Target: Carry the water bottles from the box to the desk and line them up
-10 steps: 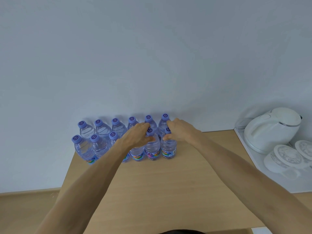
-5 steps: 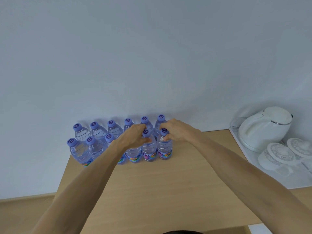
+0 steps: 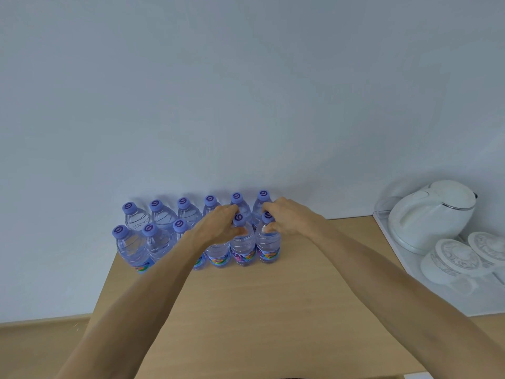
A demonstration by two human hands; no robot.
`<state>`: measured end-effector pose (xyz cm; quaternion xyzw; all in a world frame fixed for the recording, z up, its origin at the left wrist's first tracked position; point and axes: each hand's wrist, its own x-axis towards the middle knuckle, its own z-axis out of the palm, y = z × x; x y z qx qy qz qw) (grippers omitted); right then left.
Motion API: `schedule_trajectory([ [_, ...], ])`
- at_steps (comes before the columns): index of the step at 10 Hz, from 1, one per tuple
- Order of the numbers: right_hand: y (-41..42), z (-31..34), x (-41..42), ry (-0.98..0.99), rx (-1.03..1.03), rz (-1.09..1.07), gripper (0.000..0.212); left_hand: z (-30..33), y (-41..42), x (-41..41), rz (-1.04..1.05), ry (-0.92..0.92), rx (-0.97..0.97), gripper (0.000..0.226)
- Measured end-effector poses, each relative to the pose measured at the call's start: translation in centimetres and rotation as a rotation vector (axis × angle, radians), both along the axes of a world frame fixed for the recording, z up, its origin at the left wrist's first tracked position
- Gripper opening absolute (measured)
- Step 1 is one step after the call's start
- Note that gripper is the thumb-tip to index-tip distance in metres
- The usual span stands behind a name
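Several clear water bottles with purple caps stand in two rows at the back of the wooden desk, against the wall. My left hand holds the neck of a front-row bottle, second from the right. My right hand pinches the neck of the rightmost front bottle. Both bottles stand upright on the desk, side by side. The box is out of view.
A white tray on the right carries a white kettle and upturned white cups. The blue-grey wall rises right behind the bottles. A lower wooden surface shows at the bottom left.
Both hands stay on the same two front bottles. The view has shifted slightly, so everything sits a little left and lower in the frame than a second ago.
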<state>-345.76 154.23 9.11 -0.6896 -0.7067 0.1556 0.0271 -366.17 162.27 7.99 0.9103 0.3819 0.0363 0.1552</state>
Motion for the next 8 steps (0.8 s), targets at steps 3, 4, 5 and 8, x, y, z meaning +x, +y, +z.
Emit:
schedule_trajectory([
  [3,-0.6,-0.1,-0.3,-0.005,0.005,-0.036,0.037,0.5,-0.9,0.0,0.007,0.058,0.054,0.039],
  [4,-0.9,0.0,-0.5,-0.002,-0.023,-0.044,0.04,0.6,-1.4,-0.4,0.001,0.062,0.095,0.038],
  [5,-1.5,-0.2,-0.5,0.024,-0.025,-0.038,0.041,0.8,-1.8,-1.4,-0.003,-0.023,0.132,0.054],
  [8,-1.8,1.2,-1.6,-0.067,0.239,-0.001,0.058,3.4,-4.4,-6.9,0.206,-0.336,0.17,0.044],
])
